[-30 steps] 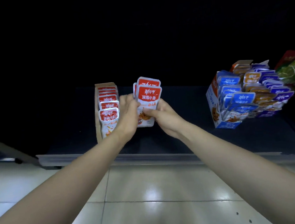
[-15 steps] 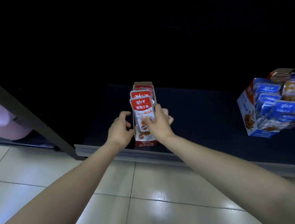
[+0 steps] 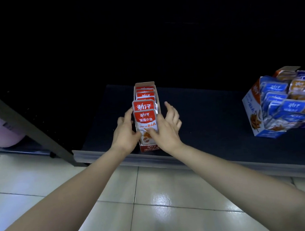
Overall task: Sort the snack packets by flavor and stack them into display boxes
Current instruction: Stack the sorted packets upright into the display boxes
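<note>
A narrow red display box [image 3: 149, 147] stands on the dark shelf mat [image 3: 203, 122], filled with upright red snack packets [image 3: 145, 122]. The two front packets stick up higher than the row behind them. My left hand [image 3: 125, 135] holds the left edge of these front packets, fingers curled against their side. My right hand [image 3: 167, 130] presses its thumb on the face of the front packet, while its fingers spread straight beside the box's right wall. A blue display box [image 3: 253, 107] with blue packets [image 3: 291, 107] stands at the far right.
Orange packets [image 3: 298, 84] sit in a box behind the blue one. The shelf's pale front rail [image 3: 100, 156] runs above a glossy tiled floor [image 3: 155, 206]. A dark slanted post [image 3: 21, 124] and a pink object [image 3: 1, 131] are at the left. The shelf's back is dark.
The red packets went from my hands in the air into the red box. My left hand has closed on their left edge, and my right fingers have spread away from the box.
</note>
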